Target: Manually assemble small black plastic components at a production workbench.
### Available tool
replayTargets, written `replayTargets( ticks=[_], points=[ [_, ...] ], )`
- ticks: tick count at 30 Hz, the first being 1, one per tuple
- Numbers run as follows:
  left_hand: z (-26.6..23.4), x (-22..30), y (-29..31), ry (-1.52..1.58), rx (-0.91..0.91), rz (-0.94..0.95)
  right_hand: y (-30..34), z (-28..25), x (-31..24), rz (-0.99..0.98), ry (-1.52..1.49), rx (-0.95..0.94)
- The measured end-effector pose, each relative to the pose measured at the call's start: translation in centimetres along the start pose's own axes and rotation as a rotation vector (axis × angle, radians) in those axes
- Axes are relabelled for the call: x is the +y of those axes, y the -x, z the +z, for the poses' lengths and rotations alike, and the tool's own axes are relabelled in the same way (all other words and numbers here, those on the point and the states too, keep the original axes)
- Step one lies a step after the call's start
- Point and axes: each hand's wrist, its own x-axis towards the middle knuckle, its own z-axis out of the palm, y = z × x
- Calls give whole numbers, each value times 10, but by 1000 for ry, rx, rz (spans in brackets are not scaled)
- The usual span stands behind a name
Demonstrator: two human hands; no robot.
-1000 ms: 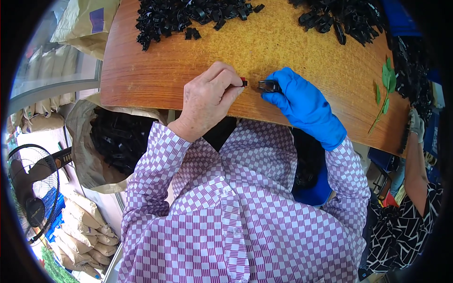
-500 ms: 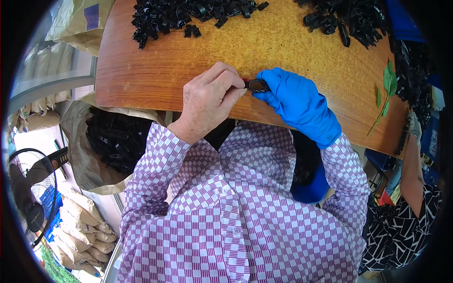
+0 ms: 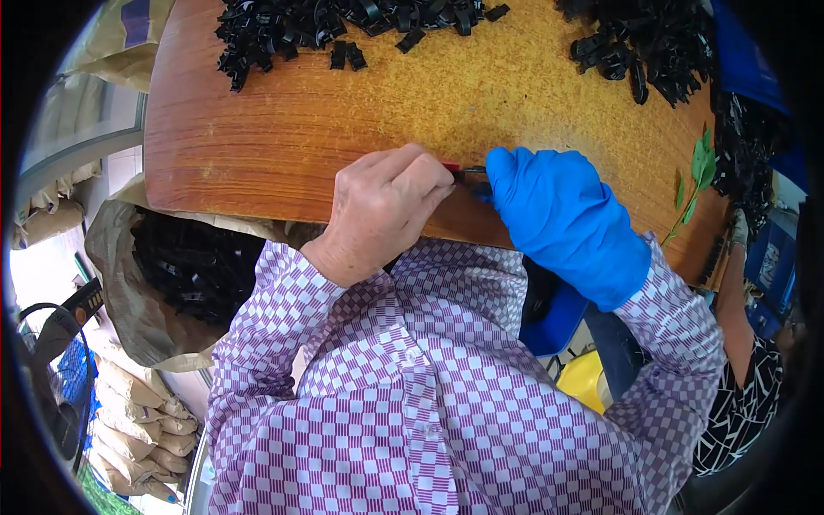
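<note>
Over the near edge of the table, my bare left hand (image 3: 382, 206) is closed, with its thumb and fingers pinched together. A small red object (image 3: 451, 166) pokes out at those fingertips, its kind too hidden to tell. My right hand (image 3: 562, 215), in a blue rubber glove, is curled shut around a small black plastic part (image 3: 472, 171), mostly covered by the glove. The red object and the black part meet in the narrow gap between my hands. At the far side of the table lies a heap of black plastic clips (image 3: 343, 21).
Another pile of black parts (image 3: 648, 47) lies far right, above a leafy green sprig (image 3: 699, 167). An open paper sack of black parts (image 3: 112, 257) stands left of my lap, near a fan (image 3: 64, 369) and stacked sacks (image 3: 129, 421). Another person's arm (image 3: 734, 300) is at right.
My gloved hand has turned and shifted right and down, and now hides more of the black part. The left hand has moved slightly downward. The whole view has tilted a little.
</note>
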Motion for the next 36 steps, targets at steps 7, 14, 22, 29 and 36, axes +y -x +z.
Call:
replayTargets(
  ticks=[7, 14, 22, 29, 36],
  points=[
    [0, 1, 0, 12, -13, -33, -16, -10, -4, 83, -75, -155],
    [-1, -2, -1, 24, 31, -2, -13, -9, -1, 36, -67, 34],
    [-8, 26, 18, 212, 212, -325, 3, -1, -12, 257, -576, 204],
    [7, 61, 20, 375, 75, -312, 29, 31, -25, 256, -596, 433],
    [26, 68, 26, 1146, -23, -856, 52, 30, -44, 305, -646, 449]
  ],
)
